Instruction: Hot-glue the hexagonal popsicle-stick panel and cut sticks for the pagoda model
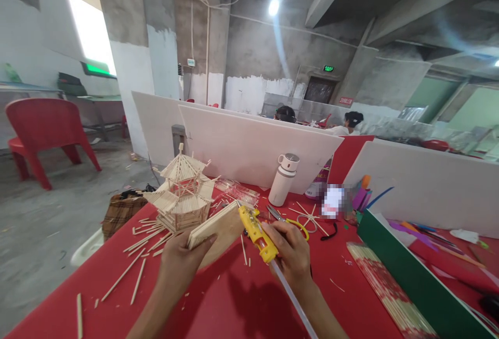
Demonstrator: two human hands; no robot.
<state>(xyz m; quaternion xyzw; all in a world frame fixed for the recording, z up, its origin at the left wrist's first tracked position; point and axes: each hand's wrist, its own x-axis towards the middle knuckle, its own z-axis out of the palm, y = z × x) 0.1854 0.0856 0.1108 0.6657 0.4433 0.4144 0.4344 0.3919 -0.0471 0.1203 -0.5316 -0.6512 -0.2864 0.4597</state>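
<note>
My left hand (179, 258) is closed on the near end of a flat wooden board (224, 235), tilted up off the table, with a row of sticks along its upper edge. A yellow hot glue gun (255, 232) is in my right hand (290, 250), its nozzle at the board's far top corner. A long clear glue stick (290, 295) trails out of the gun's back. Behind my left hand stands a pagoda model (183, 193) built of thin wooden sticks, with two tiers of roof. Loose wooden sticks (138, 279) lie around it.
A white thermos (283, 180) stands upright against a white partition (241, 136). Scissors (298, 227) with yellow handles lie beyond my right hand. A packet of sticks (390, 287) and a green-sided box (421, 282) are at right. Two people sit beyond the partition.
</note>
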